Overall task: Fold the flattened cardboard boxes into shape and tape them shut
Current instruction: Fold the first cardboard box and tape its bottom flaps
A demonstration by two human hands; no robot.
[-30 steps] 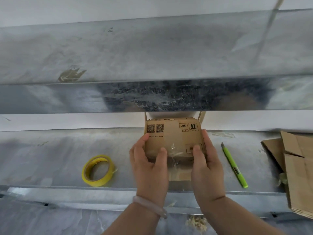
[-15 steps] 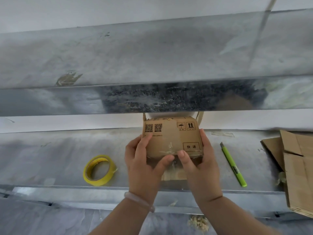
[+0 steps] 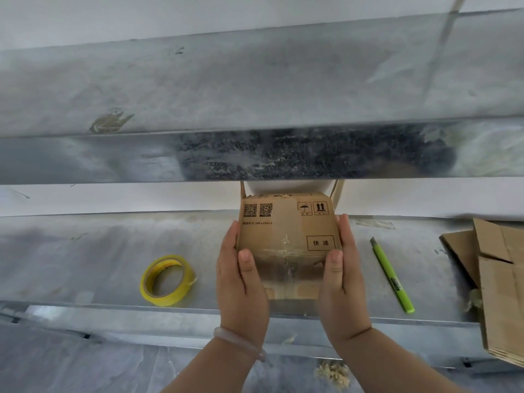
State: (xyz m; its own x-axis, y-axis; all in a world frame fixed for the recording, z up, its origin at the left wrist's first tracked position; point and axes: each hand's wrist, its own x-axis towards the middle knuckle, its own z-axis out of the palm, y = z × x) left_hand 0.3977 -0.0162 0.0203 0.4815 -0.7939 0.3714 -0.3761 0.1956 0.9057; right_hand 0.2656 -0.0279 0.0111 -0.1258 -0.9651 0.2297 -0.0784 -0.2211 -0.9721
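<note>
Soft, even light fills my view, pale and cool, with no hard-edged shadows. The galvanised bench gives back a dull, cloudy sheen rather than glare. The front lip of the shelf above it mirrors a dark, speckled patch at its middle and brighter smears toward its right end. Between my left hand and right hand, the lower face of the box falls into shade, while its upper face is well lit and its print reads sharp. The clear tape on it catches small glints. The wide lens bows the long shelf lines, and the corners look soft and smeared.
</note>
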